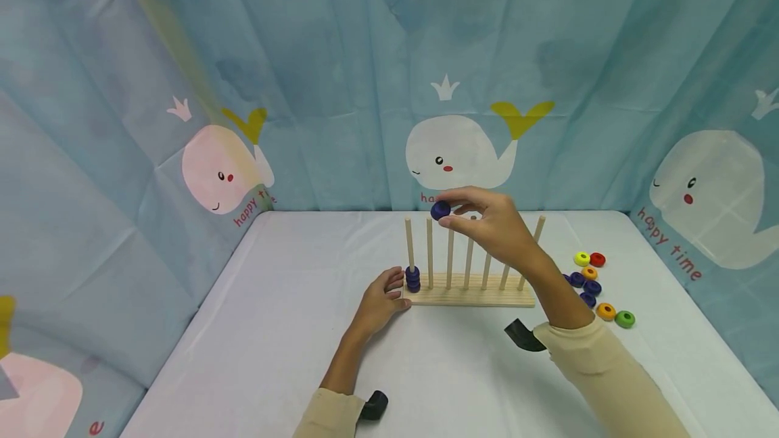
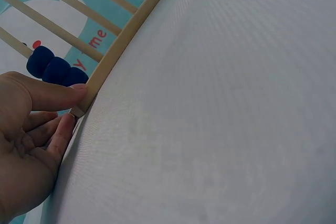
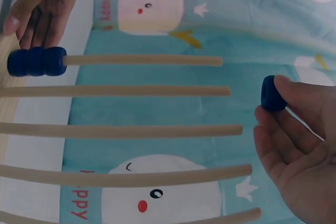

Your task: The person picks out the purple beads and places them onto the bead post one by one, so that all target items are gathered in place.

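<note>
From over here, my right hand (image 1: 496, 227) pinches a blue bead (image 3: 272, 94) by its edges, maybe so its hole is free. Pegs (image 3: 115, 92) stand below those fingers. My left hand (image 1: 379, 303) grips the wooden base (image 1: 468, 299), likely against wobbling; three blue beads (image 1: 412, 279) sit beside its fingers on the end peg (image 1: 410, 242).

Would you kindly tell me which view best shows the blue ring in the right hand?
The right wrist view: the blue ring appears largest there, pinched by the right hand. The head view shows it small; the left wrist view omits it.
</note>
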### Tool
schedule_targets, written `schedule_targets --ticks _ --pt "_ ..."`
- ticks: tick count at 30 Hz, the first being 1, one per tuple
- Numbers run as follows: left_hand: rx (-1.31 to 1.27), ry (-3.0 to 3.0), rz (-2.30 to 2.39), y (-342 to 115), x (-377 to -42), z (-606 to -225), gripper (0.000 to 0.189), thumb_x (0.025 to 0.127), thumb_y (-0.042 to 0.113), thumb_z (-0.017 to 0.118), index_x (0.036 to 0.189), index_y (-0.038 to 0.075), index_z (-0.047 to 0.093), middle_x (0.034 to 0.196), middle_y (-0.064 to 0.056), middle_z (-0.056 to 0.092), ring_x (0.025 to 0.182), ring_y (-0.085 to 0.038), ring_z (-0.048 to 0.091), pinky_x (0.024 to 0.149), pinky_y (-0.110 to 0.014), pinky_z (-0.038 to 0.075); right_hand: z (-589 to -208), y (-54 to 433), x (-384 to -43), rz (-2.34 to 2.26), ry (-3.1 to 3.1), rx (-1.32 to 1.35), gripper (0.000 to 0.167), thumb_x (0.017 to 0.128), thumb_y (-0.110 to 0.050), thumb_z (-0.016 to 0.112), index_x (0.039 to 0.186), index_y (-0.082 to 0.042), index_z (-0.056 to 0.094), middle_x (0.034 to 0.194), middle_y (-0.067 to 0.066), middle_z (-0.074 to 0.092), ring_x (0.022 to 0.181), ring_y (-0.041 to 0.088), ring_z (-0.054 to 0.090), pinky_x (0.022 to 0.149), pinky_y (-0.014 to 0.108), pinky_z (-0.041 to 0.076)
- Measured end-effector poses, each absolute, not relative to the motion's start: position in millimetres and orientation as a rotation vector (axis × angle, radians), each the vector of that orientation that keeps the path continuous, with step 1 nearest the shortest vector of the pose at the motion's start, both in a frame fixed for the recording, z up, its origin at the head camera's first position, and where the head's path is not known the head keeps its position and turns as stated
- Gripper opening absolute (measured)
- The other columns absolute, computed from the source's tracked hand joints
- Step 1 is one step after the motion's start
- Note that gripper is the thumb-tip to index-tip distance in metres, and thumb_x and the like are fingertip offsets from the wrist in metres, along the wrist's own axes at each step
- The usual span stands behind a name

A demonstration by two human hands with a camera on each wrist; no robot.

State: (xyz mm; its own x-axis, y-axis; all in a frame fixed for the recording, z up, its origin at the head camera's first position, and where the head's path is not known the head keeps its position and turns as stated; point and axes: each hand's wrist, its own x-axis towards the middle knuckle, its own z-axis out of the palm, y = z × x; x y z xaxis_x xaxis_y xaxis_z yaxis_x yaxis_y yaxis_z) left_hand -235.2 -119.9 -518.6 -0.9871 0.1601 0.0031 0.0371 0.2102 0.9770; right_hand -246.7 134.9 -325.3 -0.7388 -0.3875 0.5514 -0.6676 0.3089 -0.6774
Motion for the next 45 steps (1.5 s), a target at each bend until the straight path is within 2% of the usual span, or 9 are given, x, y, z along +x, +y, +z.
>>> schedule_targets --ticks 12,19,24,29,34,45 --pt "0.196 2.365 1.900 -120.5 -235.4 -519.3 0.078 0.086 -0.006 0.077 0.157 -0.001 0.044 0.155 -0.019 0.055 0.143 -0.037 0.054 0.119 -0.046 0.049 -328.2 118.7 -255.8 1.357 -2.330 0.972 0.037 0.094 -0.015 0.082 0.130 -0.009 0.075 0.128 0.006 0.076 0.105 0.023 0.074 0.088 0.023 0.063" --pt "0.197 2.355 1.903 -120.3 -235.7 -518.6 0.078 0.086 -0.006 0.077 0.157 -0.002 0.044 0.155 -0.020 0.055 0.143 -0.037 0.054 0.119 -0.047 0.049 -331.6 111.9 -259.4 1.335 -2.348 0.965 0.036 0.094 -0.014 0.082 0.129 -0.007 0.075 0.127 0.005 0.076 0.108 0.027 0.073 0.087 0.039 0.066" --pt "0.178 2.348 1.904 -120.4 -234.8 -516.8 0.078 0.086 -0.005 0.077 0.157 0.000 0.045 0.155 -0.018 0.055 0.142 -0.036 0.055 0.119 -0.045 0.049 -332.8 104.3 -261.1 1.293 -2.365 0.987 0.036 0.095 -0.012 0.080 0.130 -0.008 0.075 0.124 0.004 0.077 0.108 0.025 0.073 0.089 0.045 0.065" --pt "0.184 2.341 1.917 -120.0 -234.3 -516.7 0.078 0.087 -0.005 0.077 0.158 0.001 0.045 0.155 -0.018 0.055 0.143 -0.036 0.054 0.120 -0.047 0.048 -333.1 97.2 -262.8 1.270 -2.374 1.024 0.037 0.096 -0.011 0.079 0.131 -0.004 0.073 0.125 0.007 0.077 0.109 0.023 0.073 0.092 0.046 0.065" --pt "0.202 2.337 1.920 -119.8 -233.2 -515.4 0.079 0.087 -0.005 0.077 0.158 -0.001 0.043 0.155 -0.021 0.054 0.143 -0.038 0.054 0.120 -0.048 0.048 -331.7 93.4 -263.6 1.259 -2.394 1.038 0.036 0.096 -0.010 0.079 0.131 -0.005 0.073 0.125 0.006 0.077 0.108 0.021 0.074 0.090 0.041 0.065" --pt "0.193 2.366 1.879 -120.7 -233.7 -516.6 0.079 0.088 -0.003 0.076 0.159 0.002 0.043 0.155 -0.016 0.055 0.143 -0.033 0.055 0.119 -0.042 0.050 -331.7 90.0 -267.6 1.260 -2.397 1.083 0.036 0.095 -0.010 0.079 0.130 -0.004 0.073 0.124 0.006 0.077 0.108 0.020 0.074 0.091 0.040 0.065"
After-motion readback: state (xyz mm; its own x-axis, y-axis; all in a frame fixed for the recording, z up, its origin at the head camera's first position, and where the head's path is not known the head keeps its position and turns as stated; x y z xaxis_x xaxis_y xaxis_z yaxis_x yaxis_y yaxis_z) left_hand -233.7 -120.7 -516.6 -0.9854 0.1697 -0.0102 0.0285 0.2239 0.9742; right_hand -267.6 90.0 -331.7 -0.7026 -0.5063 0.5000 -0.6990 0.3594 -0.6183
